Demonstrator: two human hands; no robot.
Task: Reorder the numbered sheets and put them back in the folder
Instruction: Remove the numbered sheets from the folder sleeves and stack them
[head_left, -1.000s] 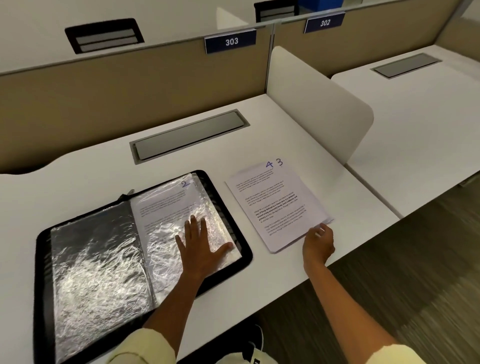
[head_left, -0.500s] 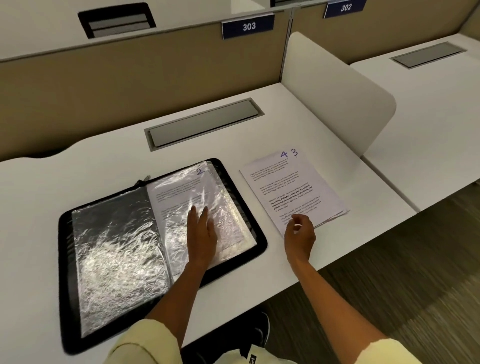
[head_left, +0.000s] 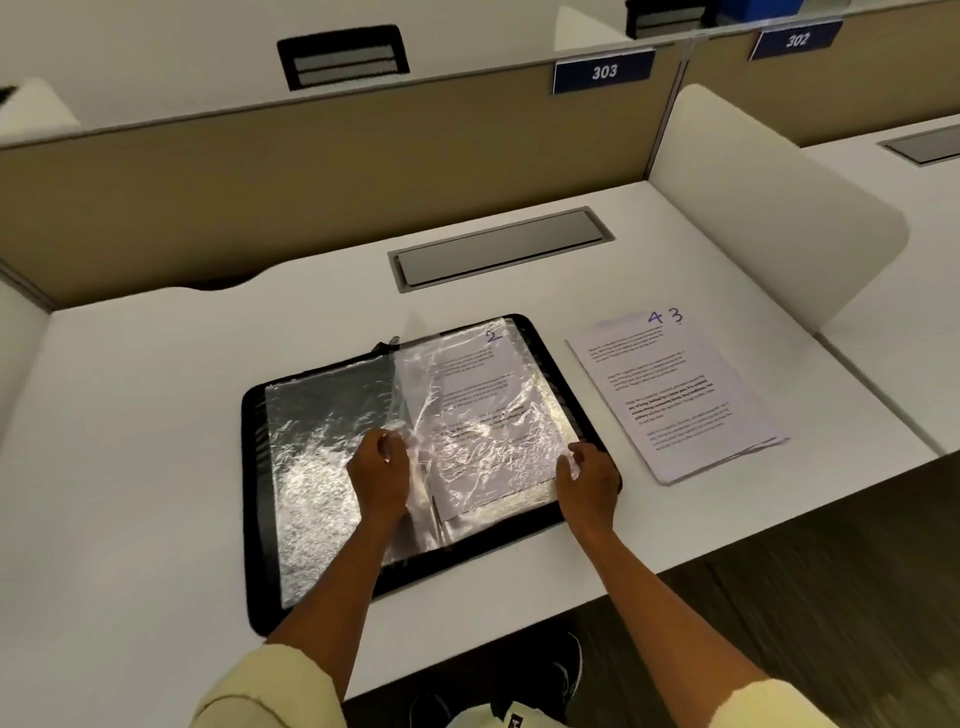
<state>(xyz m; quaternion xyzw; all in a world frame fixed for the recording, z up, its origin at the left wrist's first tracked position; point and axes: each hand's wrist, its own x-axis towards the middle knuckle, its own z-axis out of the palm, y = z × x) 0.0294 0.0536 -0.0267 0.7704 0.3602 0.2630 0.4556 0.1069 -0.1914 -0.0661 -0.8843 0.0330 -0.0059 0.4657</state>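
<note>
Right hand (head_left: 589, 480) moved onto folder (head_left: 587, 426) | both grips pinch sleeve (head_left: 483, 415) edges | left hand (head_left: 379, 467)

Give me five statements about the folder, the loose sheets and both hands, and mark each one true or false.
1. The folder lies open on the desk. True.
2. The sheet marked 2 sits inside a clear sleeve in the folder. True.
3. The right hand rests on the loose sheets. False: it is at the sleeve's right edge, on the folder.
4. The top loose sheet is marked 1. False: the numbers 4 and 3 show at the stack's top edge.
5. The left hand is at the sleeve's left edge, near the folder's spine. True.
</note>
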